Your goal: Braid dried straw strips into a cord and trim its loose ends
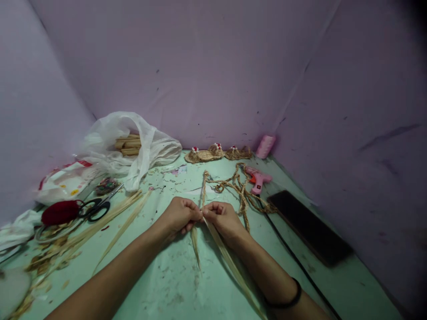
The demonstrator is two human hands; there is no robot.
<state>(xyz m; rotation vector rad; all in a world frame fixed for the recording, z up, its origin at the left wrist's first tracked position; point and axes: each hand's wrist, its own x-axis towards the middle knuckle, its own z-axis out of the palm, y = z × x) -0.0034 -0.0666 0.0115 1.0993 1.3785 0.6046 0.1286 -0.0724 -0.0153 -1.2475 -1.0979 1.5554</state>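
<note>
My left hand (183, 214) and my right hand (220, 221) meet at the middle of the table, fingertips pinched together on a thin braid of dried fibre (204, 194). The finished-looking braid runs away from me, then bends right into a loose tangle of braided cord (243, 191). A long pale loose strand (230, 262) trails from under my right hand toward me. Below my left fingers hangs a shorter strand (195, 249). The exact point where the strands cross is hidden by my fingertips.
Left lie black-handled scissors (98, 209), red yarn (60, 212), loose fibre strips (123, 206) and a white plastic bag (150, 151). Woven pieces with beads (204, 154) and a pink spool (266, 146) stand at the back. Right are a pink glue gun (258, 178) and a dark flat slab (310, 226).
</note>
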